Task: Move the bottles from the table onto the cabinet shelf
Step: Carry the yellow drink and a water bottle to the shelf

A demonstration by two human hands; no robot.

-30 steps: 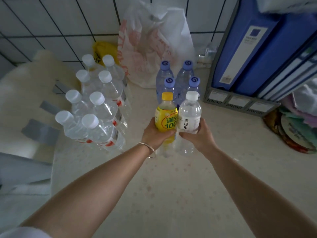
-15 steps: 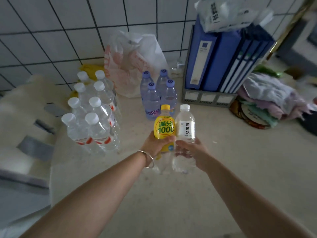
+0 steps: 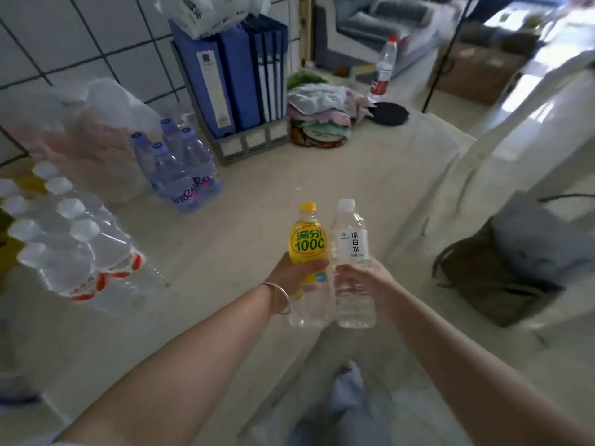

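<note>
Left hand [image 3: 291, 278] grips yellow bottle [image 3: 308, 249], right hand [image 3: 363, 278] clear bottle [image 3: 351, 252] — bottles nearly touching; a knock in carrying could loosen either grip.

My two held bottles sit side by side above bare desk [image 3: 244, 220], which lies open toward 12 and 1 o'clock. At 9 o'clock the shrink-wrapped clear bottles [image 3: 74, 249] block the way; at 11 the purple-capped pack [image 3: 180, 175] and blue binders [image 3: 231, 75] wall it off. A cloth pile [image 3: 322, 104] stands at 12, a dark bag [image 3: 508, 262] at 3.
</note>
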